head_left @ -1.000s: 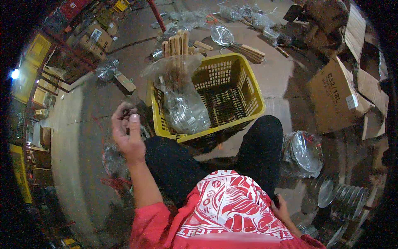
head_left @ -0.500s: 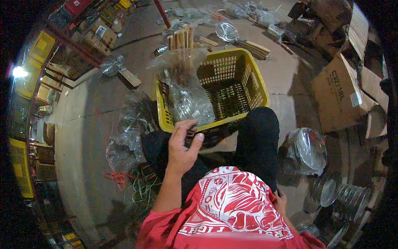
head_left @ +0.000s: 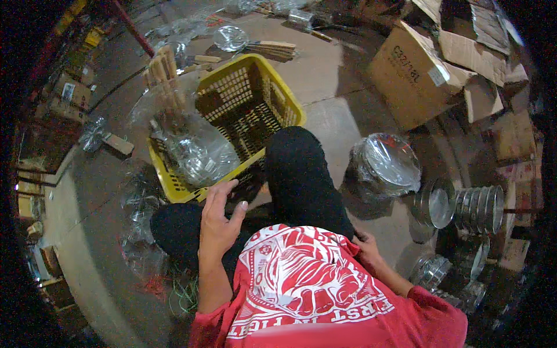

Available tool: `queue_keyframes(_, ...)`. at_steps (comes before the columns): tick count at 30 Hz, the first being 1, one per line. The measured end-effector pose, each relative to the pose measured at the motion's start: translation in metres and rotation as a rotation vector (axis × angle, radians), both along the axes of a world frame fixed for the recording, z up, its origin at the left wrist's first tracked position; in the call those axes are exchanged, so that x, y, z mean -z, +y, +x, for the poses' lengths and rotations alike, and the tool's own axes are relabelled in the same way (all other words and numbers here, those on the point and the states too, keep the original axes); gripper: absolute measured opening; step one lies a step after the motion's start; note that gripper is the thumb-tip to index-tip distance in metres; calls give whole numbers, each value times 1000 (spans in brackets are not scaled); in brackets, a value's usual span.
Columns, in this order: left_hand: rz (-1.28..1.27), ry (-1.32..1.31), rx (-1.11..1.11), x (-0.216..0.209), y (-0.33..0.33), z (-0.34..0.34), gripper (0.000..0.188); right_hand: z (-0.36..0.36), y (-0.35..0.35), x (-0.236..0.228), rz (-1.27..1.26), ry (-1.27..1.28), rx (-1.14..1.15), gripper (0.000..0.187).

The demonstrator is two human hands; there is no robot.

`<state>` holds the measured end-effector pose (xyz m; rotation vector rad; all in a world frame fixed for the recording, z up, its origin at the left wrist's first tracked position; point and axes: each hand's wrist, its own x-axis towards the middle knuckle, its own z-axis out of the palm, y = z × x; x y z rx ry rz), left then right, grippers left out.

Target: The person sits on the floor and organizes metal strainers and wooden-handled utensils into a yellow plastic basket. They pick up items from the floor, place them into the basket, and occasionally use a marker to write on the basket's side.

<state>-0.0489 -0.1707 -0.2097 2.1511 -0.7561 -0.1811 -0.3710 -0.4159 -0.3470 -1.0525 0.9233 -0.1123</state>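
Note:
My left hand (head_left: 220,219) is beside the near rim of a yellow plastic basket (head_left: 293,110), its fingers apart and nothing in it. Leaning in the basket's left side is a clear plastic bag (head_left: 203,153) with shiny metal parts inside. Several wooden handles (head_left: 162,69) stick up out of the bag past the far left rim. Down by my right thigh, next to the shirt hem, is my right hand (head_left: 366,249); its fingers are mostly hidden, so whether it holds anything does not show.
On the floor to the right stand a plastic-wrapped stack of round metal pieces (head_left: 387,165) and a row of round metal rims (head_left: 478,209). Behind them is an open cardboard box (head_left: 406,75). Wooden-handled tools (head_left: 272,49) lie beyond the basket. Loose plastic wrap (head_left: 142,203) lies left of my knee.
The view has turned to the right, so the basket now appears further left. My right hand shows more at my thigh. The left hand stays open near the basket's rim.

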Motion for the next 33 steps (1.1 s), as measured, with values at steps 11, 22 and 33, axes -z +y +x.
queue_keyframes(11, 81, 44, 60, 8, 7, -2, 43, -2, -29, -15, 363, 129, -44, 43)
queue_keyframes(22, 118, 130, 97, -6, 0, -4, 46, -122, -115, -48, 425, 476, -109, 31)
queue_keyframes(33, -295, 177, 316, -21, -68, -56, 38, 187, -2, -156, -476, -245, -916, 37)
